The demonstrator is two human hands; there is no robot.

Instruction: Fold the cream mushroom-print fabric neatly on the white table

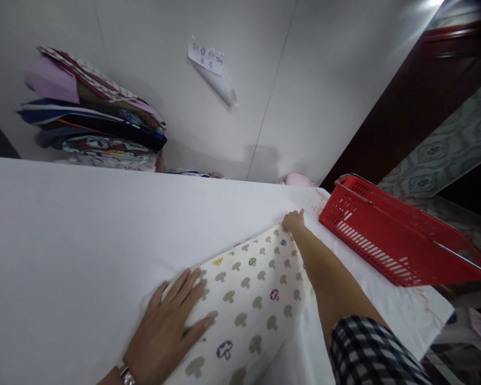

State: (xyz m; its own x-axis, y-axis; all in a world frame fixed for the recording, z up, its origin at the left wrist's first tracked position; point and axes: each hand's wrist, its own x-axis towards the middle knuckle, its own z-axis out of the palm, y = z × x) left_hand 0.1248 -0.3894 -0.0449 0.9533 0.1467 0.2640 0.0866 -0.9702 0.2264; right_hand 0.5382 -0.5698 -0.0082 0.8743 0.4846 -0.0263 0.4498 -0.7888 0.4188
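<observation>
A cream cloth printed with small mushrooms [251, 299] lies on a white-covered table [72, 235]. My left hand [170, 323] rests flat on the cloth's near left corner, fingers spread. My right hand [294, 220] reaches out to the cloth's far corner, fingers curled and pinching its edge. My right arm crosses over the cloth; a checked sleeve shows at the bottom.
A red plastic basket [388, 235] with metal handles sits on the table's right end, close to my right hand. A stack of folded fabrics [92, 115] lies behind the table against a white wall with a paper note [207, 59]. A dark door stands at right.
</observation>
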